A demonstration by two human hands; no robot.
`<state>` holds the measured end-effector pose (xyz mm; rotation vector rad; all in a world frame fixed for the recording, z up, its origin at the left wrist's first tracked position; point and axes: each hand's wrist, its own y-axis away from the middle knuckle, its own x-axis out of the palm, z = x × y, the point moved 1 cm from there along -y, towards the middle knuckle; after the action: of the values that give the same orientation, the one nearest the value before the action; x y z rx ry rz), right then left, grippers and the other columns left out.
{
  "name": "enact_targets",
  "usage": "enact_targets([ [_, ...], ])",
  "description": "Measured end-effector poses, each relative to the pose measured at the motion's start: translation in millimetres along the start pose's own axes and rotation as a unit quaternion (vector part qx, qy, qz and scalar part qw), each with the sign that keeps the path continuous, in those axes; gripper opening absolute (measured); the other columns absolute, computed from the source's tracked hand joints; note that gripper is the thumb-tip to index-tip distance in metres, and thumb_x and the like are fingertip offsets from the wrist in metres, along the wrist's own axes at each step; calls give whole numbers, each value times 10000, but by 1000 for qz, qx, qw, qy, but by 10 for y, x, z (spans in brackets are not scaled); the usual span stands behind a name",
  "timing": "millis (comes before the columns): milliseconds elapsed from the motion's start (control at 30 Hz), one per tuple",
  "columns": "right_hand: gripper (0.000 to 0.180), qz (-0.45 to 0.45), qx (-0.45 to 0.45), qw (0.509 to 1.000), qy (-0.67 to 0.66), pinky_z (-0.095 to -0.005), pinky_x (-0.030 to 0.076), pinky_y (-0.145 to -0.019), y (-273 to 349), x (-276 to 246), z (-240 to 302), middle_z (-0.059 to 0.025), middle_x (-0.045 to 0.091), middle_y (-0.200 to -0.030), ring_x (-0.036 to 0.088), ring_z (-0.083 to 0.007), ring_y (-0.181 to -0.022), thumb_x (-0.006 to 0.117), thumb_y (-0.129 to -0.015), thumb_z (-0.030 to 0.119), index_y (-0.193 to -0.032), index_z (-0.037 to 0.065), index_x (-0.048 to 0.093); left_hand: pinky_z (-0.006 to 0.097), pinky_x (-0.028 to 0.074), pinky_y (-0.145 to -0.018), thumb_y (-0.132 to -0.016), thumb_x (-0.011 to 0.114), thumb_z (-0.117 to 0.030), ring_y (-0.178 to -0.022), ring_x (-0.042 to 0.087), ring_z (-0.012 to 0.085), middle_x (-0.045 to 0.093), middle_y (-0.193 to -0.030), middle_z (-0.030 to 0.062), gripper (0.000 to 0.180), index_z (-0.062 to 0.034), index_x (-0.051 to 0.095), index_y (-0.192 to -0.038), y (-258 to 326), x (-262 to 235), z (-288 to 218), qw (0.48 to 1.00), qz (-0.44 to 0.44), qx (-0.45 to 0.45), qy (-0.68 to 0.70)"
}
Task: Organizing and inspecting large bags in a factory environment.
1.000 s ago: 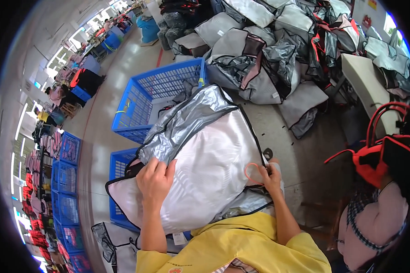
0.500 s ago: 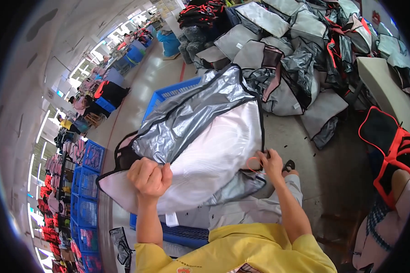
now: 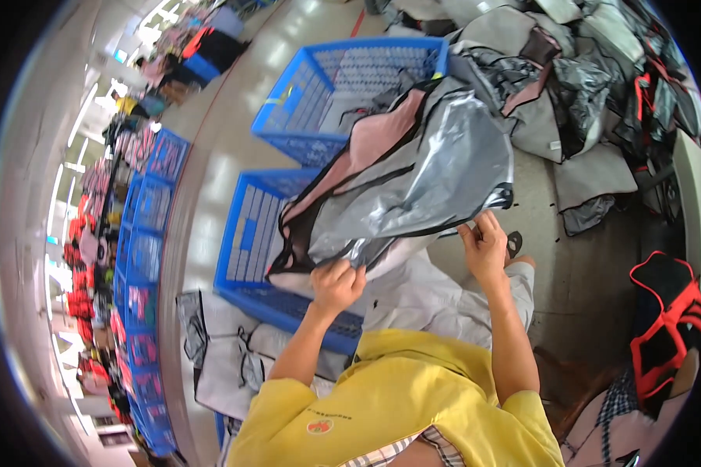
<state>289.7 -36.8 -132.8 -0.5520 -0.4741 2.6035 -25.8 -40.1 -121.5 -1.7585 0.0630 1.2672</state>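
I obs. L hand closed on bag, near edge; R hand w/ fingers pinched on same edge, R end. Bag held over near crate's R edge; in view, hides far crate's near R corner.

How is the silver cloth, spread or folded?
The silver cloth is spread: its wide shiny side shows, left hand and right hand at its near edge. Underneath, I cannot tell.

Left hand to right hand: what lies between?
In the head view, the black-edged silver fabric piece stretches between the left hand and the right hand.
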Motion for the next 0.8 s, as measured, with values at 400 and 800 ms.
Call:
enact_targets([
  [400, 193, 216, -195, 936, 196, -495, 525, -855, 606, 565, -409, -127, 715, -992, 677, -368, -950, 717, -872, 183, -1047, 101, 725, 370, 466, -546, -838, 783, -225, -645, 621, 222, 599, -850, -23, 172, -144, 642, -895, -916, -290, -510, 992, -109, 63, -10],
  [800, 88, 230, -45, 971, 48, -360, 529, -601, 990, 76, -26, -57, 597, -821, 628, -253, -668, 735, -881, 108, -968, 121, 736, 347, 489, -646, -940, 688, -182, -667, 625, 162, 682, -757, 186, 191, 1, 739, -955, -1552, 337, 588, 883, 313, -195, 291],
])
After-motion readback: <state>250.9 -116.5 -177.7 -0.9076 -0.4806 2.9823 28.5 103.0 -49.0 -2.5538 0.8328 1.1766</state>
